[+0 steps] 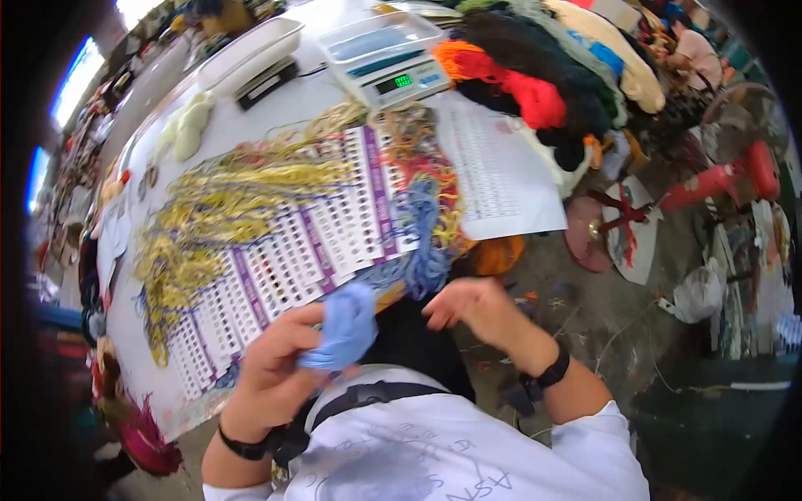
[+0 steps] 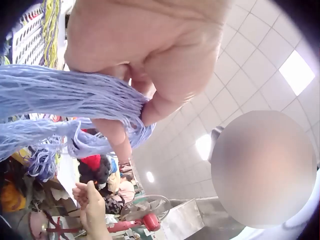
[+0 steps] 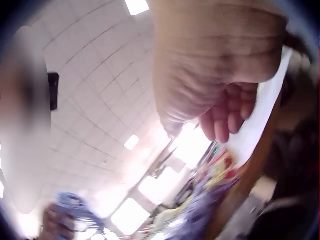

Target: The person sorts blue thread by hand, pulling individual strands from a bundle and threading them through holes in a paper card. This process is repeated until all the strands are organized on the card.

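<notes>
The left hand [image 1: 280, 355] pinches the skein [image 1: 347, 326] near one end, its length trailing away; the empty right hand [image 1: 484, 313], loosely bent, hangs apart rightward.

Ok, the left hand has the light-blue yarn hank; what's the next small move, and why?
Probably bring the right hand over to steady the light-blue yarn hank: that hand appears empty and apart from it, while the left hand alone grips it, and the left wrist view shows its strands parted into two bunches.
</notes>
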### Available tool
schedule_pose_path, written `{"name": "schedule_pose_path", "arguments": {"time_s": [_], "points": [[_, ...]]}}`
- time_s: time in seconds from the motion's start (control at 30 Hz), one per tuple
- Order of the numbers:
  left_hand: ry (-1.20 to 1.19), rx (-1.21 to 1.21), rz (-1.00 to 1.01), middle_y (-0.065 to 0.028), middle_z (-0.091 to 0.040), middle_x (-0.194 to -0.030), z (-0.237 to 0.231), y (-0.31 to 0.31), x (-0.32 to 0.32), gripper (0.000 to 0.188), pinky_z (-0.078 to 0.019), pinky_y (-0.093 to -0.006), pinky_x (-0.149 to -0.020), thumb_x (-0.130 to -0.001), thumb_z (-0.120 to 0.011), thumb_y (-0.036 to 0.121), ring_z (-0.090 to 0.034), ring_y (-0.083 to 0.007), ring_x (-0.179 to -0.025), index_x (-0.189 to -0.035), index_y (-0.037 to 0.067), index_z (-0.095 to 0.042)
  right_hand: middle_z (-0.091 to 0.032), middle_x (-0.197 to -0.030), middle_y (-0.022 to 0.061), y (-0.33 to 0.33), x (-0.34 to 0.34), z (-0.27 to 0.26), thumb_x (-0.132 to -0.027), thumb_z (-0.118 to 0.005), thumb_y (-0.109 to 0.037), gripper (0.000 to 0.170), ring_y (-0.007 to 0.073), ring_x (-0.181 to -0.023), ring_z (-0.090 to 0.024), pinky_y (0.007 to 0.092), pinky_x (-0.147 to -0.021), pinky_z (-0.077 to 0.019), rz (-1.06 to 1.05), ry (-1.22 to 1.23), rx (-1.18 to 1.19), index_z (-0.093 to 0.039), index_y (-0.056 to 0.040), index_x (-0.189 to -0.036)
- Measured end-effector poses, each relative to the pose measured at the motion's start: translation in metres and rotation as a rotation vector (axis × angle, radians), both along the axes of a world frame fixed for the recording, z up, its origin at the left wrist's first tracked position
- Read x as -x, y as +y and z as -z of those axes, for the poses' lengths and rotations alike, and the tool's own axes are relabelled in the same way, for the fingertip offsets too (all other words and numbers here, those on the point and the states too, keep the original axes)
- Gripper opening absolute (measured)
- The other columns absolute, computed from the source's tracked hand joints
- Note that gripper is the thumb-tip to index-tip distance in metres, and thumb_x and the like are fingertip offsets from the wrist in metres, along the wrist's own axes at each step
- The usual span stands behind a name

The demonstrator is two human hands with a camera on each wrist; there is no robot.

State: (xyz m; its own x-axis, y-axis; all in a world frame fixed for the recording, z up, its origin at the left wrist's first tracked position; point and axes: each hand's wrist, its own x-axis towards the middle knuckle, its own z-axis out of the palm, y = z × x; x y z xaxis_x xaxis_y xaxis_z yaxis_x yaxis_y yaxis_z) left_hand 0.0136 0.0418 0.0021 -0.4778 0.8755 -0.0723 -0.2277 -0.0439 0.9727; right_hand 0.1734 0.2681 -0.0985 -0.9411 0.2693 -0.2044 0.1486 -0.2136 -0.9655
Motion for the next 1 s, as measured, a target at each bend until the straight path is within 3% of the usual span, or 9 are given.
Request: {"name": "schedule_pose_path", "arguments": {"time_s": [0.07,0.13,0.33,0.4,0.53,0.67,0.73,0.93,1.0], "points": [[0.851,-0.098,0.286,-0.0184,-0.054,-0.114,0.005,0.006,0.016,0.028,-0.0519,-0.0317,-0.071,-0.072,-0.061,-0.005,-0.064,-0.0284,-0.087,-0.098,0.002,-0.057,-0.065,-0.085,0.0072,-0.045,0.019,-0.001,-0.096,-0.039,-0.044,0.048,0.0130,-0.072,-0.061,0.0246,-0.064,-0.0489,-0.173,-0.158,0.554,-0.059,-0.0010,-0.104],[0.858,-0.004,0.477,-0.0077,-0.056,-0.114,0.002,0.002,0.010,0.030,-0.0517,-0.0319,-0.065,-0.070,-0.064,0.004,-0.062,-0.0261,-0.079,-0.100,0.008,-0.059,-0.064,-0.085,0.0051,-0.064,0.043,0.000,-0.096,-0.045,-0.036,0.036,0.0102,-0.068,-0.060,0.0228,-0.061,-0.0484,-0.067,-0.031,0.786,-0.057,-0.0026,-0.104],[0.752,0.159,0.538,-0.0072,-0.058,-0.110,0.025,-0.031,0.019,0.024,-0.0514,-0.0317,-0.065,-0.076,-0.065,0.013,-0.062,-0.0249,-0.080,-0.099,0.009,-0.059,-0.064,-0.084,0.0042,-0.076,0.069,-0.034,-0.091,-0.057,-0.016,0.022,0.0069,-0.068,-0.059,0.0195,-0.059,-0.0472,0.098,0.105,0.579,-0.054,-0.0026,-0.108],[0.692,-0.069,0.277,-0.0106,-0.059,-0.105,0.037,-0.034,0.029,0.020,-0.0500,-0.0294,-0.073,-0.081,-0.064,0.014,-0.062,-0.0222,-0.084,-0.098,0.005,-0.058,-0.065,-0.087,0.0054,-0.081,0.074,-0.038,-0.088,-0.060,-0.012,0.028,0.0076,-0.072,-0.060,0.0206,-0.063,-0.0476,0.087,0.134,0.516,-0.051,-0.0010,-0.113],[0.167,0.065,-0.077,-0.0092,-0.058,-0.099,0.053,-0.024,0.022,0.026,-0.0468,-0.0295,-0.080,-0.086,-0.062,0.016,-0.057,-0.0149,-0.087,-0.102,-0.001,-0.052,-0.065,-0.093,0.0070,-0.093,0.088,-0.052,-0.086,-0.063,-0.008,0.032,0.0094,-0.079,-0.060,0.0222,-0.070,-0.0479,0.001,0.191,0.346,-0.049,0.0016,-0.114],[0.266,0.006,-0.124,-0.0092,-0.059,-0.096,0.053,-0.024,0.033,0.029,-0.0473,-0.0288,-0.077,-0.084,-0.064,0.016,-0.058,-0.0149,-0.084,-0.104,-0.002,-0.054,-0.063,-0.094,0.0077,-0.097,0.097,-0.070,-0.086,-0.061,-0.006,0.031,0.0100,-0.084,-0.061,0.0225,-0.074,-0.0489,-0.022,0.154,0.225,-0.049,0.0019,-0.114],[0.367,0.272,-0.047,-0.0078,-0.061,-0.088,0.039,-0.032,0.040,0.028,-0.0473,-0.0283,-0.072,-0.082,-0.066,0.016,-0.058,-0.0134,-0.078,-0.103,0.000,-0.058,-0.063,-0.092,0.0068,-0.096,0.097,-0.073,-0.087,-0.060,-0.007,0.028,0.0097,-0.083,-0.060,0.0210,-0.070,-0.0492,0.001,0.117,0.056,-0.049,0.0004,-0.111],[0.357,0.202,-0.268,-0.0065,-0.062,-0.075,0.042,-0.046,0.053,0.020,-0.0457,-0.0253,-0.060,-0.078,-0.069,0.013,-0.055,-0.0098,-0.065,-0.094,0.002,-0.063,-0.055,-0.079,0.0005,-0.087,0.113,-0.040,-0.088,-0.059,-0.010,0.018,0.0037,-0.067,-0.050,0.0167,-0.056,-0.0384,0.436,0.224,-0.220,-0.051,-0.0043,-0.103],[0.637,0.244,-0.380,-0.0086,-0.063,-0.077,0.037,-0.047,0.052,0.020,-0.0465,-0.0268,-0.059,-0.076,-0.070,0.011,-0.057,-0.0115,-0.064,-0.093,0.002,-0.063,-0.054,-0.079,-0.0007,-0.101,0.114,-0.047,-0.085,-0.063,-0.013,0.014,0.0056,-0.066,-0.049,0.0203,-0.058,-0.0394,0.351,0.322,-0.474,-0.056,-0.0055,-0.095]]}}
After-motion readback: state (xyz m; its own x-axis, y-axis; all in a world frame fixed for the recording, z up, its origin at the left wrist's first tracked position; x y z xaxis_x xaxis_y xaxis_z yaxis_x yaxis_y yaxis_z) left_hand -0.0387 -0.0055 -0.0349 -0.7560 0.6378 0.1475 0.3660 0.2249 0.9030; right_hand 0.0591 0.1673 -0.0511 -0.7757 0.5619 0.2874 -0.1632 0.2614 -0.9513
